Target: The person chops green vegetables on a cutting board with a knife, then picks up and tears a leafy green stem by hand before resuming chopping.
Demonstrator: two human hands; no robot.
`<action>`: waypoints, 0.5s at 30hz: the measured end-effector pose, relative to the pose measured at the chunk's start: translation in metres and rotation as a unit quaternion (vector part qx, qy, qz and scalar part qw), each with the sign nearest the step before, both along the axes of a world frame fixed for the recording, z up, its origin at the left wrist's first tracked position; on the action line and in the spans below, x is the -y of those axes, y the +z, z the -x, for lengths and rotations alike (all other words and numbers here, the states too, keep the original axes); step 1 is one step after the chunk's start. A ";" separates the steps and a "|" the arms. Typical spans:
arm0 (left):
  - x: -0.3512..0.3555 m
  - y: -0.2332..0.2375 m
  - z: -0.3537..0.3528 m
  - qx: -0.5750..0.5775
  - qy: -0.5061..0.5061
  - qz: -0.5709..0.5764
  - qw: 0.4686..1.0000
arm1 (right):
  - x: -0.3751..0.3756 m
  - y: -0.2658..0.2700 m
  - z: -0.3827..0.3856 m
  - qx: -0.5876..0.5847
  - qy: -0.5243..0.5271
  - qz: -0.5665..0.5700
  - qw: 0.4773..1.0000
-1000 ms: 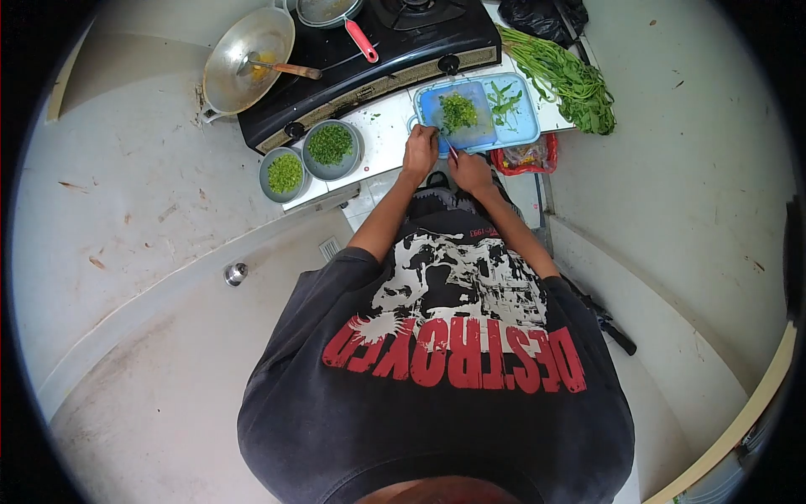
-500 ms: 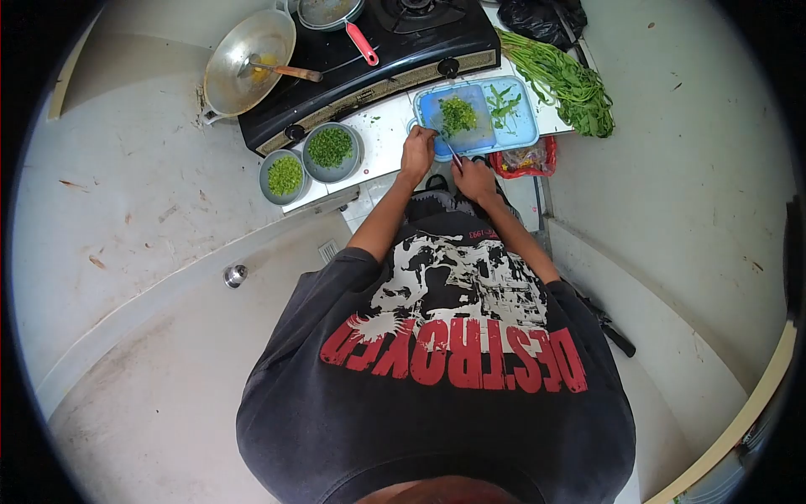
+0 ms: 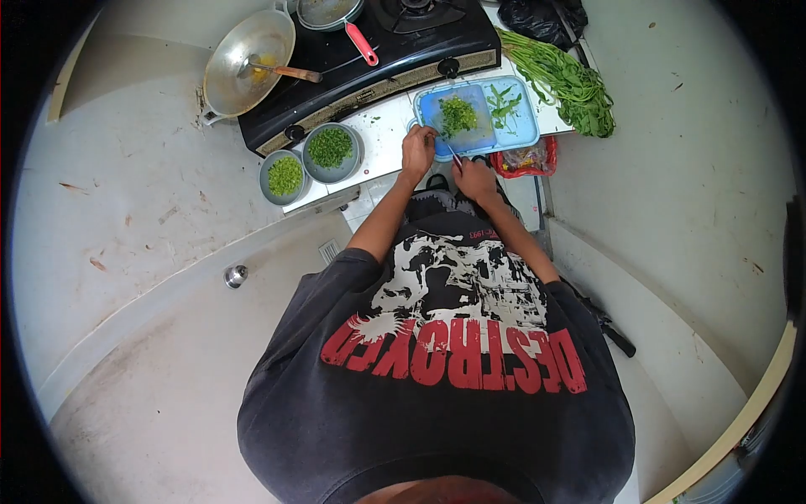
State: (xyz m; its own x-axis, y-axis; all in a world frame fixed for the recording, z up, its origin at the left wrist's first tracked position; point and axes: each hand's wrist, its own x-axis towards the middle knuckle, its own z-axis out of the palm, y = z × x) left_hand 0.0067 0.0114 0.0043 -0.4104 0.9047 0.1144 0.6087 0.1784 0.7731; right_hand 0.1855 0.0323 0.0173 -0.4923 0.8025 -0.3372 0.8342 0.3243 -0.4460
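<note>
A blue cutting board (image 3: 525,122) lies on the white counter with a heap of chopped greens (image 3: 457,113) and a few loose leaves (image 3: 504,102) on it. My left hand (image 3: 417,149) rests at the board's near left corner, fingers pinched on a green stem beside the heap. My right hand (image 3: 474,178) grips a small knife (image 3: 452,154) with a reddish handle, its blade pointing at the board's near edge, just right of my left fingers.
Two grey bowls of chopped greens (image 3: 331,147) (image 3: 284,175) stand left of the board. Behind them is a black gas stove (image 3: 378,50) with a wok (image 3: 248,59) and a red-handled pan (image 3: 336,13). A bunch of long greens (image 3: 567,80) lies far right, a red bag (image 3: 525,158) below the board.
Both hands shifted slightly between one second ago and half a second ago, the right hand drawing the knife a little toward me. Since then almost nothing moved.
</note>
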 end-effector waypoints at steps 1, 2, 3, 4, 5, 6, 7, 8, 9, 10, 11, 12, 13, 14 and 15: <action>0.000 0.002 -0.001 -0.001 0.001 0.002 1.000 | 0.002 -0.003 -0.002 0.001 -0.004 -0.002 1.000; 0.000 0.003 -0.002 -0.002 0.001 0.004 1.000 | 0.003 -0.006 -0.003 0.002 -0.008 -0.003 1.000; 0.000 0.001 -0.002 0.001 0.007 0.001 1.000 | 0.003 -0.004 -0.003 0.000 -0.010 -0.003 1.000; -0.001 -0.001 -0.003 0.004 0.013 -0.001 1.000 | 0.003 -0.003 -0.003 -0.003 -0.012 -0.003 1.000; -0.001 -0.003 -0.003 0.006 0.019 -0.003 1.000 | 0.003 -0.002 -0.002 -0.005 -0.014 -0.002 1.000; -0.001 -0.003 -0.004 0.006 0.024 0.003 1.000 | 0.004 0.000 -0.001 -0.008 -0.015 0.001 1.000; -0.001 -0.003 -0.005 0.006 0.030 0.009 0.999 | 0.005 0.001 -0.001 -0.010 -0.017 0.004 1.000; -0.002 -0.002 -0.006 0.006 0.036 0.015 0.999 | 0.005 0.002 0.000 -0.013 -0.018 0.006 1.000; -0.002 -0.006 -0.005 0.007 0.036 0.013 0.999 | 0.006 0.004 0.000 -0.014 -0.018 0.008 1.000; -0.003 -0.010 -0.005 0.007 0.036 0.011 0.999 | 0.007 0.006 0.001 -0.015 -0.019 0.010 1.000; -0.003 -0.014 -0.004 0.008 0.036 0.009 0.999 | 0.007 0.008 0.001 -0.017 -0.019 0.012 1.000; -0.003 -0.011 -0.005 0.007 0.035 0.015 0.999 | 0.007 0.008 0.002 -0.015 -0.016 0.013 1.000; -0.003 -0.007 -0.005 0.005 0.035 0.020 0.999 | 0.006 0.008 0.002 -0.015 -0.013 0.014 1.000; -0.002 -0.004 -0.005 0.004 0.034 0.026 0.999 | 0.007 0.009 0.003 -0.014 -0.010 0.015 1.000; -0.002 -0.006 -0.005 0.003 0.031 0.019 0.999 | 0.007 0.008 0.003 -0.009 -0.008 0.017 1.000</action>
